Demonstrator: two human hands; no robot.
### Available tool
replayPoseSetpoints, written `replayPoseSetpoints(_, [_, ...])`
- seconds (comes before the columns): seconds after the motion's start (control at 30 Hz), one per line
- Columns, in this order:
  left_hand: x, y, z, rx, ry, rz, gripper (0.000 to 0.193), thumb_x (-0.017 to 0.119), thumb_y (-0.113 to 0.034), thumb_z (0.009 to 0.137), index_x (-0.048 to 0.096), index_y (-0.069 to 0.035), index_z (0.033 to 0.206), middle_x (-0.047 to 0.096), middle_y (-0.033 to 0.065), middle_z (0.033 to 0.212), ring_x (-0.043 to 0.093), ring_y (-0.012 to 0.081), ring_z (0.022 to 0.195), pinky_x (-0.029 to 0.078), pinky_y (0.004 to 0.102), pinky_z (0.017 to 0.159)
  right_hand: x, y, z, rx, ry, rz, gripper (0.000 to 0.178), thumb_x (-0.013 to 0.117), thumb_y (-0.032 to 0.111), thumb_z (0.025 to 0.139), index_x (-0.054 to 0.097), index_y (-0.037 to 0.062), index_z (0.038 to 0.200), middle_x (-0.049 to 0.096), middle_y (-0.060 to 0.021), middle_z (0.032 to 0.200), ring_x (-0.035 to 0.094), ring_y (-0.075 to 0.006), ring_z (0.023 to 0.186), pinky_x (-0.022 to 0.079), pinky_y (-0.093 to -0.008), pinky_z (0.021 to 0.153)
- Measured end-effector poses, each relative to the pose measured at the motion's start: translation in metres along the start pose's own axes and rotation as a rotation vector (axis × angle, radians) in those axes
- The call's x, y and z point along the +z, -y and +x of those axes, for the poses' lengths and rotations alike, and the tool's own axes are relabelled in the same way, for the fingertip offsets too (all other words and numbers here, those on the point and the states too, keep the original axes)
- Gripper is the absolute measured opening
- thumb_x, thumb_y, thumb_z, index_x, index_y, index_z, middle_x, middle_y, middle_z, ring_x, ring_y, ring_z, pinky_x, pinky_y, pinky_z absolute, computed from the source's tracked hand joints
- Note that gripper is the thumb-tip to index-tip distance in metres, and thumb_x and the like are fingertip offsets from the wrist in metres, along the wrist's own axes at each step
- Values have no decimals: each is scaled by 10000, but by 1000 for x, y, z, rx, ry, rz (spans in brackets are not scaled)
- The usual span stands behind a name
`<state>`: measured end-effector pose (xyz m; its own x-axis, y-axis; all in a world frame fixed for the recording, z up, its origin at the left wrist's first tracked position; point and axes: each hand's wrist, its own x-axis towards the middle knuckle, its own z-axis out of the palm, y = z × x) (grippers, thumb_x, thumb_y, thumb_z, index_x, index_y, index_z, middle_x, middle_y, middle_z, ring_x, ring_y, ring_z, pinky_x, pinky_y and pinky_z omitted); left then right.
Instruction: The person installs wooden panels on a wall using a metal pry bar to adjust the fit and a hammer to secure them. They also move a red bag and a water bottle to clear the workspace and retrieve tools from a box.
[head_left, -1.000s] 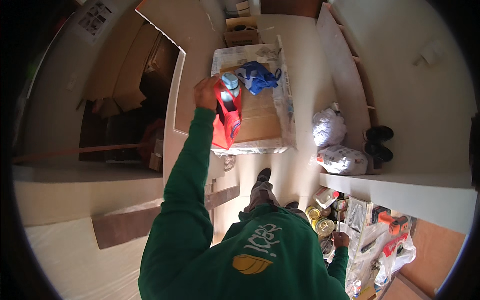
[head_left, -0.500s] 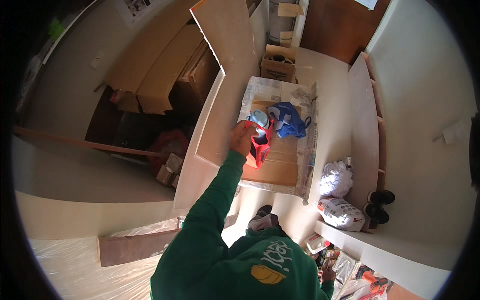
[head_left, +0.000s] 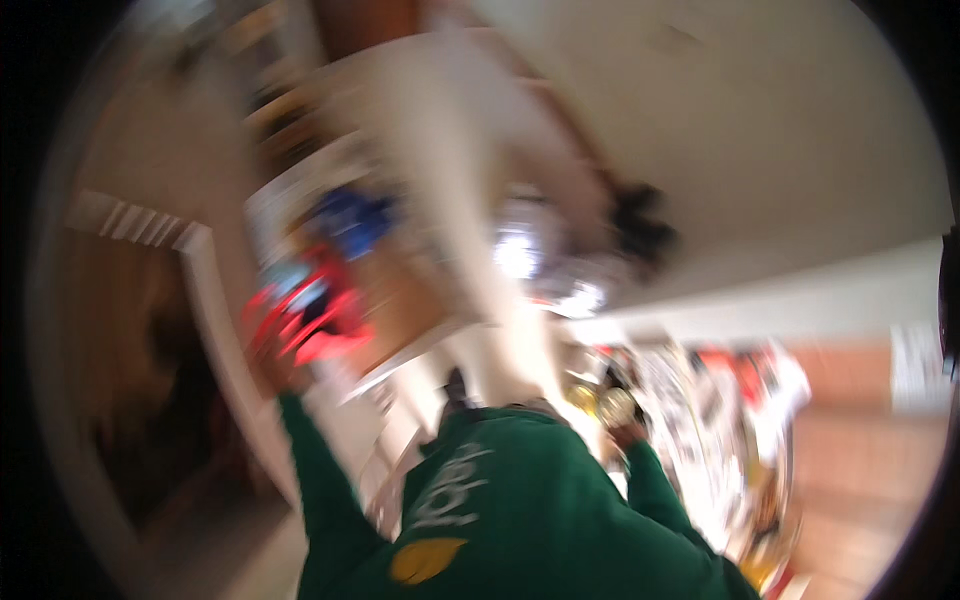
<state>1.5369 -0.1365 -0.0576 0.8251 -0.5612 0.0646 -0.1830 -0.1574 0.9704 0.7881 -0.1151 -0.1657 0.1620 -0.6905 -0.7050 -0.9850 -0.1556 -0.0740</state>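
Motion blurs the whole head view. At the near left corner of the covered table [head_left: 425, 345], my left hand [head_left: 272, 362] is at a red fabric bag [head_left: 335, 325], its fingers smeared but seemingly closed on the bag's edge. A light-blue bottle [head_left: 290, 277] shows at the bag's mouth. A blue bag [head_left: 355, 220] lies just beyond it. Over at the right, my right hand [head_left: 628, 434] is low beside my body, with a round, pale yellowish thing [head_left: 618, 406] at its fingers, apparently in its grip. What that thing is cannot be made out.
White plastic bags [head_left: 520, 245] rest on the floor right of the table, with dark shoes [head_left: 642, 222] beyond. Cluttered tools and packets [head_left: 690, 400] spread to my right, beside a reddish-brown surface [head_left: 850, 440]. A pale-edged board [head_left: 215, 300] stands at the left.
My view has swung to the right, so table and bags sit further left. More of the clutter on the right shows, and my right hand now has the round yellowish thing at its fingers.
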Motion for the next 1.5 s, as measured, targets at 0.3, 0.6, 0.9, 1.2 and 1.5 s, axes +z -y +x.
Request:
replayPoseSetpoints(0.3, [57,16,17,16,104,246,286,555,-244,912,665,-112,1140,702,62,1015,669,204,893,539,348,778,-39,57,-56,600,-222,677,429,617,433,804,717,43,949,695,-205,959,654,-380,936,512,-455,865])
replayPoseSetpoints(0.6, [-86,15,61,255,8,458,284,537,-281,908,688,-195,1132,704,48,1040,670,233,941,540,381,825,84,49,-63,299,-382,587,415,593,469,827,725,105,677,692,-143,698,676,-291,641,535,-430,595])
replayPoseSetpoints(0.9, [-8,-107,75,-15,-339,1241,362,582,-479,824,748,-210,1001,722,112,956,696,324,873,553,467,778,51,-22,6,207,-42,691,419,649,407,818,734,-3,837,719,-146,756,703,-281,750,532,-393,749])
replayPoseSetpoints(1.2, [-120,-296,73,341,-708,474,356,710,-346,716,746,-6,815,676,126,671,636,197,628,520,362,670,-31,-32,70,233,31,1110,310,608,221,844,658,-83,880,660,-119,803,637,-208,668,538,-339,573])
replayPoseSetpoints(1.5, [-284,-473,92,284,-745,573,297,720,-247,810,691,1,971,642,53,689,584,149,534,487,318,503,-28,19,132,301,129,1050,198,710,205,808,645,41,899,654,-86,746,665,-252,731,533,-462,635])
